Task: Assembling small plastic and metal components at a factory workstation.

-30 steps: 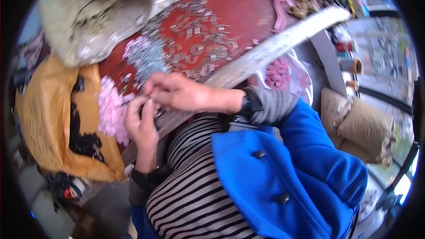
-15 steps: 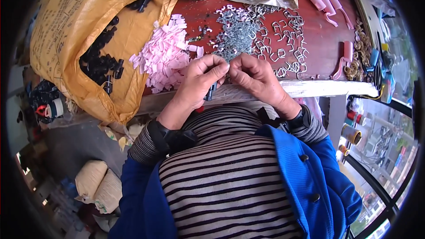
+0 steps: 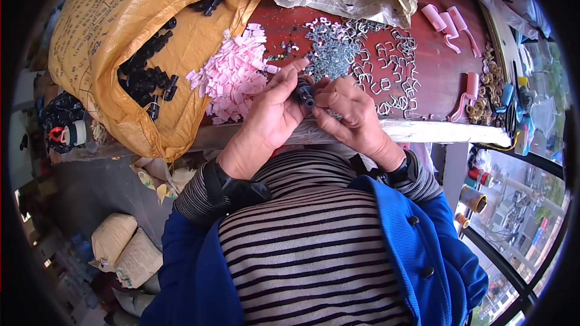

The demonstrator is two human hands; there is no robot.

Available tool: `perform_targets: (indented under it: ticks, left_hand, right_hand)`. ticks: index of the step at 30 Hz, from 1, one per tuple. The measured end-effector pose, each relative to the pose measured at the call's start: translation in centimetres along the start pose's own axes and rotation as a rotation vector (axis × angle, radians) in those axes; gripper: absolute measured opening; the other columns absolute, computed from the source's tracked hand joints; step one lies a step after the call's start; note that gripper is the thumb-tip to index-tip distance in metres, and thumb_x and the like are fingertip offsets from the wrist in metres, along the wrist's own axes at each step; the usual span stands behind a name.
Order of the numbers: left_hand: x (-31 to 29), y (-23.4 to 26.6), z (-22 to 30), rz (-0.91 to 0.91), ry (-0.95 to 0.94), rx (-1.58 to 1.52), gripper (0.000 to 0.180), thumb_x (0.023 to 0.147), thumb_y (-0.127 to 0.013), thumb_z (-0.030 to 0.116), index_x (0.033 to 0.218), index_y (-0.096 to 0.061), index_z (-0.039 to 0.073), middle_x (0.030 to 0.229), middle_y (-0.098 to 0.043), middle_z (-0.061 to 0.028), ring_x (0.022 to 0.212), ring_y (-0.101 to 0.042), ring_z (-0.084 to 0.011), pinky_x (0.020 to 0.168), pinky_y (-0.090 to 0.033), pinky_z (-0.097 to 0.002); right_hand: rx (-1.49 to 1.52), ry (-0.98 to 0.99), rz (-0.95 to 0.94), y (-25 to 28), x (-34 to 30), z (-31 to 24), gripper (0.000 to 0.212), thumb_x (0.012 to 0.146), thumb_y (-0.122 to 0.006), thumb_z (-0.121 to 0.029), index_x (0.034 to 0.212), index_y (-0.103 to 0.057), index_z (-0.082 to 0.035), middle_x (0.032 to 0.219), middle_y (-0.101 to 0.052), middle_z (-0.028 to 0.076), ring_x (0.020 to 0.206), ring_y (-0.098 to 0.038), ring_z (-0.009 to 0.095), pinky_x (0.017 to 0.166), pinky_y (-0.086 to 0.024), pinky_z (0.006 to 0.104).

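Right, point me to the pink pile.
In the head view, the pink pile sits left of centre on the red table, between the yellow sack and the small metal bits, just beyond the left hand.

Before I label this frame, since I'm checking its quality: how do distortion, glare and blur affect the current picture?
Head view: the fisheye bows the table edge and leaves black corners; head view: daylight makes the window pale; head view: the pink pieces look fairly sharp, but fine detail on the black part in the left hand is hard to read.
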State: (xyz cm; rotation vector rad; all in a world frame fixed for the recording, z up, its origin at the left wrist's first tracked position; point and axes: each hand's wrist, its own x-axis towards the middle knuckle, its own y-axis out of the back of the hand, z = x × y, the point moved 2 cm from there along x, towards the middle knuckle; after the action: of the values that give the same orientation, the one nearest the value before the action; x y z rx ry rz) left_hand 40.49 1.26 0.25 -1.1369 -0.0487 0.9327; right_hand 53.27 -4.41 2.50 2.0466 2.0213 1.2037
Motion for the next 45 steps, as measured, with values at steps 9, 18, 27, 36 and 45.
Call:
perform_targets:
  ticks: [9,18,27,36,45]
  left_hand:
    - [-0.8,0.2,-0.4,-0.114,-0.012,0.304,0.031,0.086,-0.042,0.030,0.099,-0.049,0.003,0.083,-0.054,-0.0041,0.072,-0.053,-0.0112,0.056,-0.047,-0.0228]
    - [-0.9,1.3,-0.3,0.052,-0.013,0.379,0.028,0.086,-0.042,0.029,0.096,-0.050,0.003,0.081,-0.054,-0.0042,0.062,-0.054,-0.0121,0.055,-0.047,-0.0217]
    - [-1.4,1.6,-0.6,-0.054,0.079,0.337,0.026,0.086,-0.043,0.022,0.101,-0.049,0.002,0.089,-0.054,-0.0046,0.072,-0.054,-0.0108,0.062,-0.048,-0.0227]
    - [-2.4,1.4,-0.4,-0.176,0.082,0.687,0.025,0.086,-0.043,0.015,0.104,-0.046,-0.001,0.095,-0.052,-0.0058,0.082,-0.053,-0.0112,0.069,-0.047,-0.0241]
    - [-2.6,2.3,-0.5,-0.133,0.237,0.253,0.022,0.085,-0.044,0.014,0.101,-0.047,-0.001,0.096,-0.053,-0.0108,0.084,-0.055,-0.0180,0.070,-0.048,-0.0245]
  right_hand:
    - [-0.070,-0.094,-0.023,-0.1,0.2,0.6,0.012,0.065,-0.062,-0.002,0.074,-0.054,-0.002,0.069,-0.050,0.007,0.061,-0.050,0.019,0.053,-0.041,0.0274]
    - [-0.120,-0.050,-0.014,0.1,0.7,0.6,0.014,0.062,-0.064,-0.001,0.073,-0.056,-0.003,0.065,-0.049,0.006,0.058,-0.049,0.018,0.051,-0.041,0.0278]
    - [-0.193,0.003,-0.101,-0.2,0.9,0.4,0.016,0.057,-0.065,-0.004,0.069,-0.054,-0.005,0.064,-0.047,0.005,0.059,-0.047,0.021,0.053,-0.040,0.0308]
    - [-0.145,-0.038,-0.205,-0.4,0.5,-0.4,0.016,0.056,-0.065,-0.005,0.065,-0.052,-0.006,0.064,-0.046,0.005,0.058,-0.047,0.022,0.053,-0.039,0.0319]
    - [0.096,-0.126,-0.170,0.2,0.2,1.0,0.014,0.061,-0.063,-0.001,0.074,-0.057,-0.004,0.069,-0.051,0.007,0.063,-0.051,0.022,0.056,-0.042,0.0291]
